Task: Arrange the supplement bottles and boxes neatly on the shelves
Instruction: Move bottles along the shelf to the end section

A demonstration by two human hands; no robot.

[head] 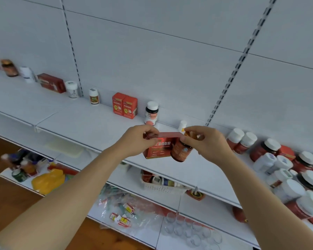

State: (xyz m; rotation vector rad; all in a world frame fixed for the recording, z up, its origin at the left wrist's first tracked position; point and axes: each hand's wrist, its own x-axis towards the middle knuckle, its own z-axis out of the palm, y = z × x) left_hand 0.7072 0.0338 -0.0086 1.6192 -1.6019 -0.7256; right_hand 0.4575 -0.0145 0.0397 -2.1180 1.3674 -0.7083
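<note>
Shelf space along the back edge of the top shelf (pixel 90 121) is what the coming move turns on, and it lies straight beyond both hands. A red box (pixel 158 147) is gripped by the left hand (pixel 137 139) at its upper left corner, with its long axis running left to right and its printed face turned toward the camera. An amber bottle (pixel 182 150) is pinched at the cap by the right hand (pixel 204 141) and hangs roughly upright, touching or just beside the box's right end. Both items are held above the shelf's front half, near its middle. Behind them, a row is already formed along the back edge: two orange boxes (pixel 125 107), a white-capped bottle (pixel 151 113) and a small bottle (pixel 182 125) partly hidden by the fingers. A gap beside that row seems nearest the right hand. A jumbled pile of bottles (pixel 285 170) is seen at the shelf's right end. Both forearms are stretched forward, wrists raised, fingers curled closed over the loads.
</note>
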